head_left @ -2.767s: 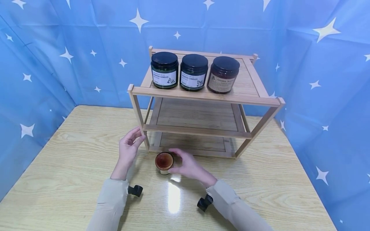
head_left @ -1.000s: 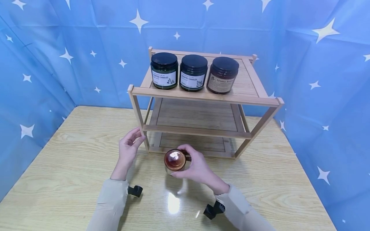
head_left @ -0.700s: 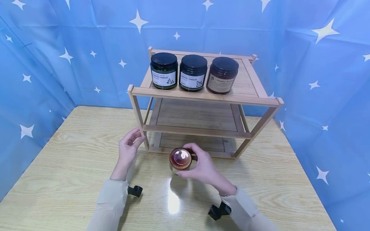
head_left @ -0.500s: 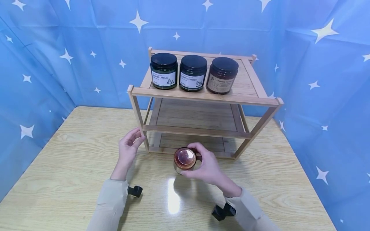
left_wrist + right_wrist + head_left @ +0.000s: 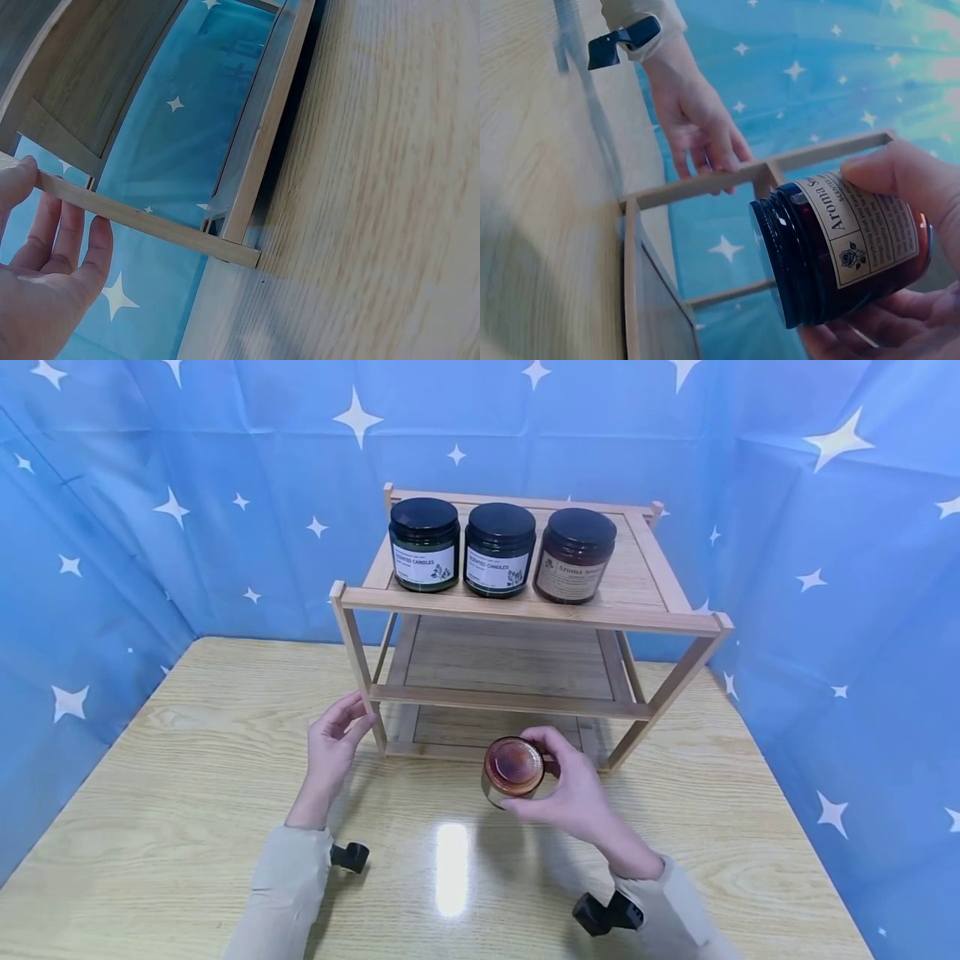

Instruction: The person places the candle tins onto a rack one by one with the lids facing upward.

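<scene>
My right hand (image 5: pixel 573 789) grips an amber glass candle jar (image 5: pixel 514 768), held off the table in front of the rack's bottom shelf. The jar is upside down: its glass base faces up in the head view. In the right wrist view its black lid (image 5: pixel 776 262) points toward the table, and the cream label reads "Aroma". My left hand (image 5: pixel 335 739) holds the left front post (image 5: pixel 135 216) of the wooden rack (image 5: pixel 525 610), thumb on one side and fingers on the other. On the top shelf stand two green candle jars (image 5: pixel 423 545) (image 5: pixel 499 550) and one brown candle jar (image 5: pixel 574 556).
The rack's middle shelf (image 5: pixel 510 652) and bottom shelf (image 5: pixel 487 728) lie behind the held jar. A light wood table (image 5: pixel 187 760) carries the rack. Blue star-patterned curtains (image 5: pixel 262 468) hang behind and at both sides.
My right hand has taken hold of the jar, raised it from the table and carried it to the right. My left hand has stayed on the rack post.
</scene>
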A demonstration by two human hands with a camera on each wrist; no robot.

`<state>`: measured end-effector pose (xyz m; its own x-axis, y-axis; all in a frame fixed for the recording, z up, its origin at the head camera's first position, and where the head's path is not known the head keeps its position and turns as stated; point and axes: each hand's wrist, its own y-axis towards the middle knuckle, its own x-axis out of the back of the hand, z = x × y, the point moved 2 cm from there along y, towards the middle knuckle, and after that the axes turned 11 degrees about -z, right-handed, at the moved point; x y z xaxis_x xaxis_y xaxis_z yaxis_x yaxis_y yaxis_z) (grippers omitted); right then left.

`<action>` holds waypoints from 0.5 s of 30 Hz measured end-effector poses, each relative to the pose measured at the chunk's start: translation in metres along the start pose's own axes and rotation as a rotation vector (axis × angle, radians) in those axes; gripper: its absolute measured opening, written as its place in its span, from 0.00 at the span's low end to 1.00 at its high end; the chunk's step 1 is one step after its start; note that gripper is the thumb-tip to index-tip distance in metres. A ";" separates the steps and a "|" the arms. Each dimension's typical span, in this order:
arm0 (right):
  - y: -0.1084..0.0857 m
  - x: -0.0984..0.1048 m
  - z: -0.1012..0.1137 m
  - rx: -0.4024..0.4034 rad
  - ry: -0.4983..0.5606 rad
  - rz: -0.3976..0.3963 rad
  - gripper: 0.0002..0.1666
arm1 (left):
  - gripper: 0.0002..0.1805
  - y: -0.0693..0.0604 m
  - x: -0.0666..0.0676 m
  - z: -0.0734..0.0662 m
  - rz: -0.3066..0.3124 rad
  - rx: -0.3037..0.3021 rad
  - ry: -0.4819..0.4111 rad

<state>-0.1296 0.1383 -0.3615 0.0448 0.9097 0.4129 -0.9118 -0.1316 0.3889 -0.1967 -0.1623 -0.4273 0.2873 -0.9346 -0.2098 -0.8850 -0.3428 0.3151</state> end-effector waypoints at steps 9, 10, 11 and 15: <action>-0.001 0.029 0.005 0.007 0.015 -0.050 0.38 | 0.24 0.000 -0.001 -0.001 -0.012 0.012 -0.004; 0.000 0.032 0.007 0.011 0.013 -0.055 0.37 | 0.24 0.000 -0.001 -0.001 -0.012 0.012 -0.001; 0.000 0.035 0.008 0.016 0.011 -0.060 0.37 | 0.24 0.000 -0.001 -0.001 -0.010 0.012 0.001; 0.000 0.048 0.014 0.035 0.005 -0.083 0.38 | 0.24 0.000 -0.001 -0.002 -0.004 0.000 -0.003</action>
<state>-0.1215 0.1760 -0.3299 0.1176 0.9198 0.3743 -0.8902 -0.0694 0.4502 -0.1965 -0.1615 -0.4255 0.2896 -0.9331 -0.2133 -0.8838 -0.3462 0.3148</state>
